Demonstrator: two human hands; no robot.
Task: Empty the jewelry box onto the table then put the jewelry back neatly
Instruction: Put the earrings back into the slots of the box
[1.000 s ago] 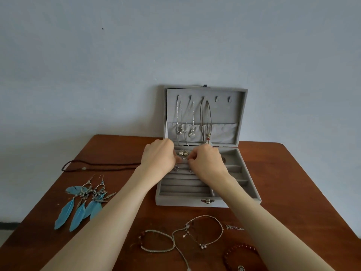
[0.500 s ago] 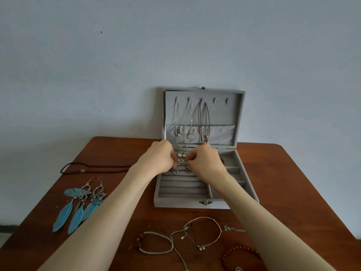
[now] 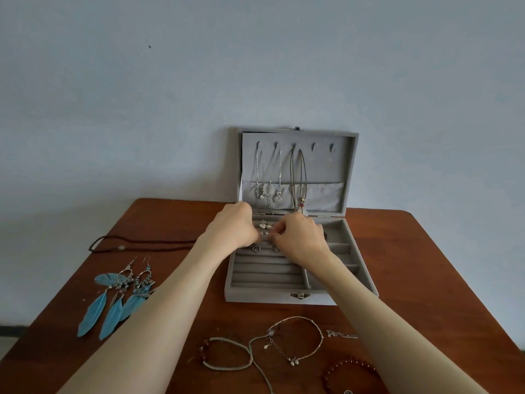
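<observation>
Both hands [image 3: 235, 227] lower over jewelry box [image 3: 298, 268], grips unclear; brown table [image 3: 426, 265], grey wall [image 3: 142, 109].

The jewelry box [image 3: 298, 297] is plain grey all over, inside and out, with a small brass-coloured clasp [image 3: 300, 295] at its front. Silver chains [image 3: 260, 172] and a darker grey cord [image 3: 298, 172] hang against the grey lining of the lid, the cord ending in a small red bead. The table [image 3: 426, 265] is a reddish brown. On it lie feather earrings [image 3: 113, 297] in bright turquoise blue with silver metalwork, a dark brown braided cord [image 3: 142, 242], a pale greenish woven bracelet [image 3: 227, 354], a silvery bracelet [image 3: 298, 339] and a bracelet of dark red beads [image 3: 349, 371]. The wall behind [image 3: 255, 66] is pale bluish grey.
</observation>
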